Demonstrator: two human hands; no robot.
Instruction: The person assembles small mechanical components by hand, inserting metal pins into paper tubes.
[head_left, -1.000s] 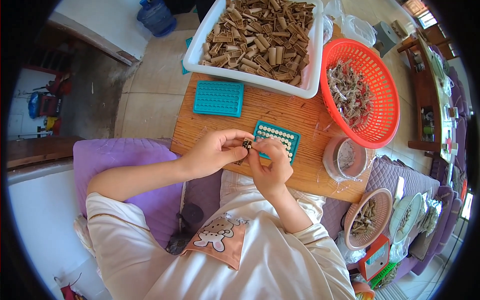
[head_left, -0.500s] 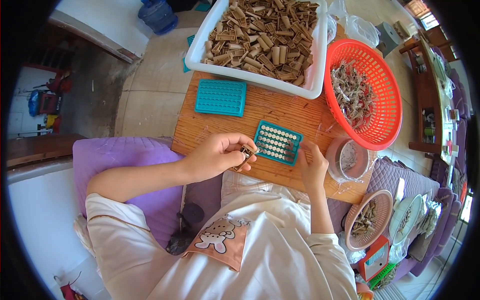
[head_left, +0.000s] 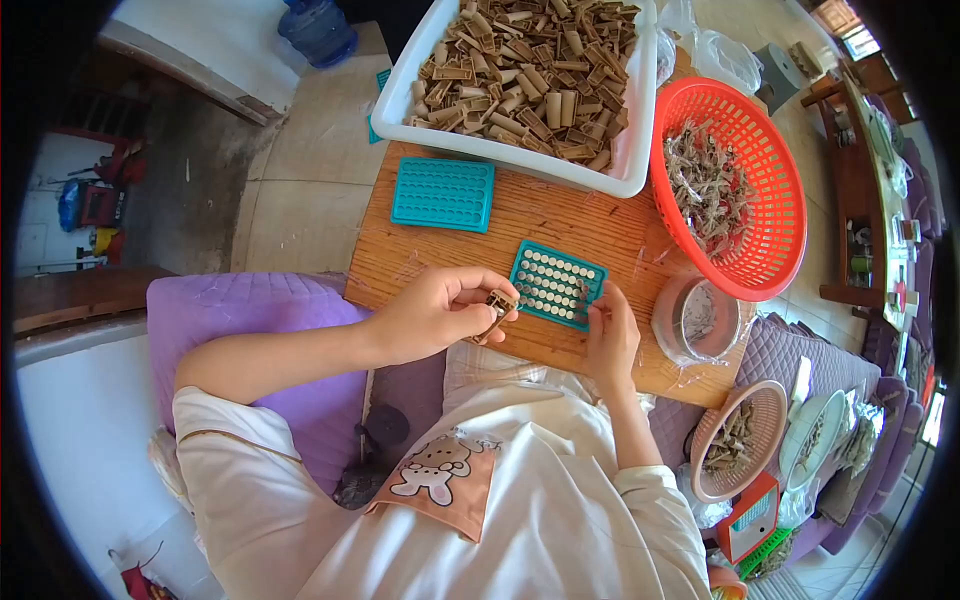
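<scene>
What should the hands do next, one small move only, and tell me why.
Probably bring the left hand with its small brown piece a little right to the teal tray. The piece is pinched at the fingertips just beside the tray's near edge, and the right hand already rests at the tray's near right corner, seemingly steadying it. Whether any hole is free is too small to tell.

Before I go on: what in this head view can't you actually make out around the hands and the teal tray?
- Small brown piece in the left hand: the fingers cover most of it; shape unclear.
- Right hand at the filled teal plastic tray: fingertips too small to tell if they pinch anything.
- Round clear container: contents blurred behind glare.
- White plastic tub of brown tubes: far end cut off by the top edge.
</scene>
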